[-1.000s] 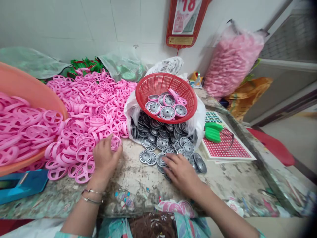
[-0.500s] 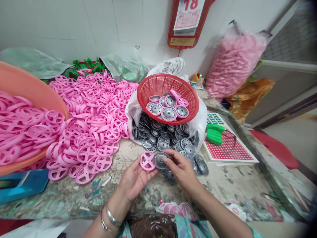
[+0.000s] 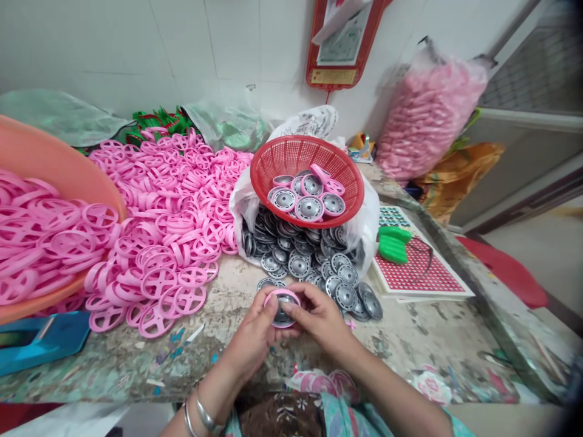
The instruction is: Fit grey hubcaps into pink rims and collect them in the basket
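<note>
At the near middle, the left hand (image 3: 255,331) and right hand (image 3: 322,315) grip a pink ring (image 3: 289,292) with a grey disc (image 3: 281,310) within it, thumbs on the disc, fingers round the rim. Both parts look light, stiff and slick; the rim seems the surest hold.

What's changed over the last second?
The left hand took a pink ring from the pile and moved right; the right hand lifted a grey disc. Both now hold them together, disc within ring. The calendar page flapped up. The red basket stayed.
</note>
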Motion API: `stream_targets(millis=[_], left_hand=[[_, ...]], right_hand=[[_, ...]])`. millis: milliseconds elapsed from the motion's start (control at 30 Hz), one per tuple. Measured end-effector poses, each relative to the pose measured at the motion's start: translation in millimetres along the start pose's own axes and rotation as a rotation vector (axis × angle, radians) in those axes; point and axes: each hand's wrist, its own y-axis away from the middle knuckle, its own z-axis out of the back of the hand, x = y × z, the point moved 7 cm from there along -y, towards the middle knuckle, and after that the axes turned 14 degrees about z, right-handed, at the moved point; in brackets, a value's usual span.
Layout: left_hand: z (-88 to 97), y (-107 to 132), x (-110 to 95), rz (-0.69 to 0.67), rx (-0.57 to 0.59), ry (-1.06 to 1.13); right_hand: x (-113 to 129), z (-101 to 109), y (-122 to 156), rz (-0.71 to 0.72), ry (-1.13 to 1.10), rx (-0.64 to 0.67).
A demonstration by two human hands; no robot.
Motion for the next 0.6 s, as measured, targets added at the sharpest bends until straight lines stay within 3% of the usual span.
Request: stream_targets(millis=[300,433,600], left_hand=[[19.8,-1,1,-0.037,-0.210,-0.349],[41.8,6,-23,-0.190,-0.357,-0.653],[72.9,28,-75,-0.519,-0.780,-1.306]], right_hand=[[-10,-8,-3,-0.070,-0.161,0.052],[-5,23,-33,-0.092,-0.189,-0.033],[36,74,-83,0.103,-0.333,-0.299]])
